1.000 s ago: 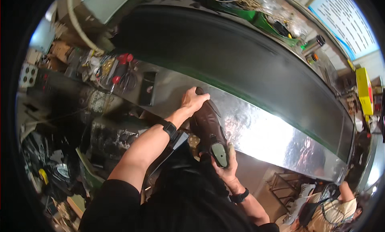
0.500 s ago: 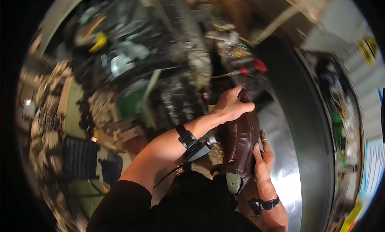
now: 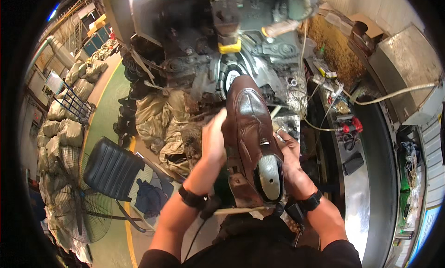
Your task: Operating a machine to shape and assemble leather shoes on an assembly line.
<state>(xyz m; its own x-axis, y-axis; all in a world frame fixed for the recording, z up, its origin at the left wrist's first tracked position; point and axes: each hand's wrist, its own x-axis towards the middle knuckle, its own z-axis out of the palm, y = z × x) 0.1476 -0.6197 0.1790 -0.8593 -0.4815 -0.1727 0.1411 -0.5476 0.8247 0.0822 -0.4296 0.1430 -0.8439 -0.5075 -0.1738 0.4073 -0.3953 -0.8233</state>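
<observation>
A brown leather shoe (image 3: 252,124) on a last is held up in front of me, toe pointing away. The pale top of the last (image 3: 270,177) shows in the shoe's opening. My left hand (image 3: 214,137) presses along the shoe's left side, its fingertips partly hidden behind the leather. My right hand (image 3: 290,157) grips the right side near the heel, fingers curled. Just beyond the toe is a machine with a metal-rimmed part (image 3: 230,75) and a yellow block (image 3: 229,46) above it. Whether the toe touches the machine I cannot tell.
A conveyor belt (image 3: 371,133) with a metal edge runs along the right, with a red tool (image 3: 352,124) beside it. A cable (image 3: 389,92) hangs across there. To the left stand a black chair (image 3: 113,168), a fan (image 3: 88,217) and piled sacks (image 3: 69,133).
The view has turned from the conveyor side towards the machine. The shoe has come round in front of it. My left hand has moved from the shoe's far end to its left side.
</observation>
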